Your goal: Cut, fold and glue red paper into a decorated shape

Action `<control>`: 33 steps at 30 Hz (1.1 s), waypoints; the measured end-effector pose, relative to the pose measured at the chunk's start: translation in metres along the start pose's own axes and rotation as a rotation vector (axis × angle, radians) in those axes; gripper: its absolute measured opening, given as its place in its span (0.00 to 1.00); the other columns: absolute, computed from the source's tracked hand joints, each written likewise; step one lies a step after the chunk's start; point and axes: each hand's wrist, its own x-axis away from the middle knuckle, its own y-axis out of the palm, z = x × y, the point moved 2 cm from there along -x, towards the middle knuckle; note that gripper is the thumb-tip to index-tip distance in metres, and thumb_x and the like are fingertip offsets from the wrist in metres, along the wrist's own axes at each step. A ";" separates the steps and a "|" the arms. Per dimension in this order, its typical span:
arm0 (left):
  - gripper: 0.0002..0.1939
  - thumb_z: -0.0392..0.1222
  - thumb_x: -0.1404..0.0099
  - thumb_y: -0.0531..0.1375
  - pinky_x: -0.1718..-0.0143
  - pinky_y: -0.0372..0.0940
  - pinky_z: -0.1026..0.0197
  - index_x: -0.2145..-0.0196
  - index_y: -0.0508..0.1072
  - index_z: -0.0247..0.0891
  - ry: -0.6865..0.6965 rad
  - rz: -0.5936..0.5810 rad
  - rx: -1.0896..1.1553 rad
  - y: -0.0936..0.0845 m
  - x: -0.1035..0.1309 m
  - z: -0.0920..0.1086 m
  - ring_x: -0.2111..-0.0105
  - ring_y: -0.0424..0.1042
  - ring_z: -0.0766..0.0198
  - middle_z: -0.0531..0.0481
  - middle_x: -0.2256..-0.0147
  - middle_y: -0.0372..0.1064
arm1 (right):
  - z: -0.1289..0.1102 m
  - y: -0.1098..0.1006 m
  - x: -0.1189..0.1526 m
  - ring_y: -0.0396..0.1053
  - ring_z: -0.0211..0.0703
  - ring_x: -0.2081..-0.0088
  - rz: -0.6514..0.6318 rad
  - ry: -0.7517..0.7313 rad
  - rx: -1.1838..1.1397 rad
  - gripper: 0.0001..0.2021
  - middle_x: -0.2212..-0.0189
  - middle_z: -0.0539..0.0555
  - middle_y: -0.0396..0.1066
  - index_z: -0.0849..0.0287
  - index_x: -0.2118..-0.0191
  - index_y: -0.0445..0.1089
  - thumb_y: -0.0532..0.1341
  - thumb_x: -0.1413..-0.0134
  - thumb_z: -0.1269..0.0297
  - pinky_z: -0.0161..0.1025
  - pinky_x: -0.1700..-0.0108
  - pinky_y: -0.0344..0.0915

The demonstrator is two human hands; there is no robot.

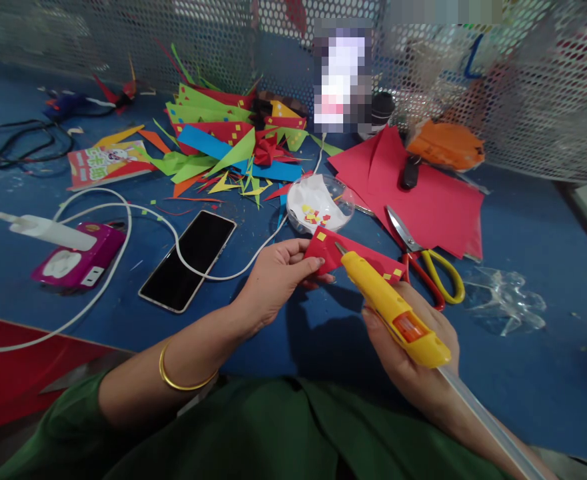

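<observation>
Between thumb and fingers, my left hand pinches the left end of a red paper strip dotted with small yellow squares. My right hand is wrapped round a yellow hot glue gun, with a clear glue stick sticking out of its back end. The gun's nozzle points at the red strip, near its left part; whether it touches the paper I cannot tell. Just beyond the strip stands a clear round bowl with white paper and small red and yellow bits inside.
Scissors with red and yellow handles lie right of the strip, by red paper sheets. Crumpled clear plastic is farther right. A dark-screened phone, white cable and purple power block lie left. Colourful paper pieces are heaped behind.
</observation>
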 end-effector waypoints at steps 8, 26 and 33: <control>0.09 0.38 0.40 0.67 0.73 0.66 0.69 0.60 0.77 0.35 0.007 0.004 -0.029 0.000 0.001 -0.001 0.71 0.79 0.66 0.49 0.68 0.80 | 0.001 -0.005 0.003 0.72 0.42 0.70 0.106 -0.023 -0.114 0.05 0.69 0.51 0.72 0.54 0.59 0.69 0.60 0.39 0.63 0.39 0.68 0.69; 0.09 0.36 0.42 0.67 0.74 0.68 0.69 0.61 0.78 0.35 0.050 0.080 -0.008 -0.007 -0.004 0.000 0.72 0.79 0.67 0.50 0.68 0.81 | 0.004 -0.007 0.002 0.72 0.40 0.68 -0.167 0.106 -0.582 0.06 0.66 0.51 0.74 0.53 0.59 0.71 0.58 0.35 0.60 0.38 0.66 0.70; 0.11 0.37 0.43 0.68 0.74 0.68 0.68 0.62 0.77 0.35 0.017 0.118 -0.053 -0.006 -0.003 0.005 0.72 0.79 0.65 0.48 0.67 0.81 | 0.055 -0.062 0.013 0.72 0.50 0.64 0.256 0.499 -0.136 0.14 0.63 0.57 0.73 0.55 0.58 0.71 0.57 0.39 0.51 0.44 0.65 0.67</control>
